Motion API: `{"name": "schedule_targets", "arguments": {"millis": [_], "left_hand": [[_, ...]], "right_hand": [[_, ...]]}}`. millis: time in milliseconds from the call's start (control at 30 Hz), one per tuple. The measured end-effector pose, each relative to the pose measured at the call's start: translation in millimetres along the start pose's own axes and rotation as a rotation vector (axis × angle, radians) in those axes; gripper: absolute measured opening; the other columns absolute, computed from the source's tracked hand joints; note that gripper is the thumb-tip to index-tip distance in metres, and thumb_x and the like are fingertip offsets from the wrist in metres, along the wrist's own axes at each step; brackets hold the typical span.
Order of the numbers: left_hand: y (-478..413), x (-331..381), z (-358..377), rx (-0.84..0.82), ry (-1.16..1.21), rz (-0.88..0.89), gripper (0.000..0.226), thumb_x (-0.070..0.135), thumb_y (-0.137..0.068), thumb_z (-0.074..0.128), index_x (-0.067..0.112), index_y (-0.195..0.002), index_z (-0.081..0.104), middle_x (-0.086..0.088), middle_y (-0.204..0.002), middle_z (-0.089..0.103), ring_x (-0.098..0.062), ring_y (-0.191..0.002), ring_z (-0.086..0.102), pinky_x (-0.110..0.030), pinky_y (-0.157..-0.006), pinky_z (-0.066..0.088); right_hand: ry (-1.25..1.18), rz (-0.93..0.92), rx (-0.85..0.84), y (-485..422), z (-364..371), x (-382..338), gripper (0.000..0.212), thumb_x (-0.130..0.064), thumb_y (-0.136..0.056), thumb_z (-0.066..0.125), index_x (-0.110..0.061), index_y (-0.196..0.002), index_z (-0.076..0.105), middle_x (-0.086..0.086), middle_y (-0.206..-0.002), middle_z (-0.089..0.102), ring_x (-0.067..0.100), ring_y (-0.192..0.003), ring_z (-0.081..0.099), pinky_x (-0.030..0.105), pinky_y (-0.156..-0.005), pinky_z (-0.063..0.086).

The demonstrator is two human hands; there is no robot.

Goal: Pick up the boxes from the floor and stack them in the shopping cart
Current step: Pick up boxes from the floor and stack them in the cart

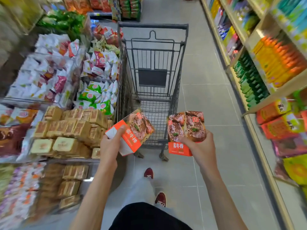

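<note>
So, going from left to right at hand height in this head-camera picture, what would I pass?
Tan snack packs → left hand → the box it grips → two boxes → right hand gripping them → shelf of orange packets. The cart spans the middle, so I leave it out.

Cart basket (155, 113) open above; snack bins (66, 90) crowd left.
</note>
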State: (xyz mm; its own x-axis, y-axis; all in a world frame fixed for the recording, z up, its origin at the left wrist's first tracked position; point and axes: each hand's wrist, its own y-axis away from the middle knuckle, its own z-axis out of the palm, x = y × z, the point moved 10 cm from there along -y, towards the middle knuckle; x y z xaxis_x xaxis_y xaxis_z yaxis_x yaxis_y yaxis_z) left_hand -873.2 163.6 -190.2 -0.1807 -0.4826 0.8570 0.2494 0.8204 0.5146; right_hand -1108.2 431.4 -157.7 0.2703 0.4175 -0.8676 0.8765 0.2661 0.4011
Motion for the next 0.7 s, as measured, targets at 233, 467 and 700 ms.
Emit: {"name": "schedule_targets", "arguments": {"millis": [233,467,700], "left_hand": [[-94.1,44.5,32.7,0.036,-0.132,0.023,0.027,0.036,-0.080,0.081,0.019,-0.095,0.069,0.005,-0.094,0.073,-0.012,-0.088,0.069,-0.029,-0.074,0.052],[-195.9,98.9,80.9,0.016,-0.501,0.155,0.056,0.061,-0.069,0.079,0.019,-0.104,0.067,0.005,-0.096,0.070,-0.008,-0.082,0.066,-0.024,-0.061,0.045],[-257.6,99.5,118.1,0.038,-0.865,0.197,0.089,0.081,-0.058,0.068,0.015,-0.118,0.061,-0.005,-0.115,0.069,-0.028,-0.108,0.065,-0.037,-0.082,0.049]], "right_hand": [[0.024,-0.049,0.025,-57.0,51.2,-45.7,0.075,-0.039,-0.061,0.093,-0.031,-0.118,0.046,-0.011,-0.112,0.062,0.009,-0.097,0.067,0.038,-0.080,0.061],[0.070,-0.097,0.041,-121.7,96.0,-95.6,0.080,-0.045,-0.056,0.091,-0.031,-0.120,0.045,-0.011,-0.115,0.061,0.008,-0.100,0.066,0.040,-0.082,0.060],[0.152,-0.118,0.068,-156.8,126.4,-100.9,0.088,-0.061,-0.049,0.083,-0.032,-0.121,0.043,-0.012,-0.117,0.058,0.008,-0.106,0.061,0.041,-0.088,0.057]]}}
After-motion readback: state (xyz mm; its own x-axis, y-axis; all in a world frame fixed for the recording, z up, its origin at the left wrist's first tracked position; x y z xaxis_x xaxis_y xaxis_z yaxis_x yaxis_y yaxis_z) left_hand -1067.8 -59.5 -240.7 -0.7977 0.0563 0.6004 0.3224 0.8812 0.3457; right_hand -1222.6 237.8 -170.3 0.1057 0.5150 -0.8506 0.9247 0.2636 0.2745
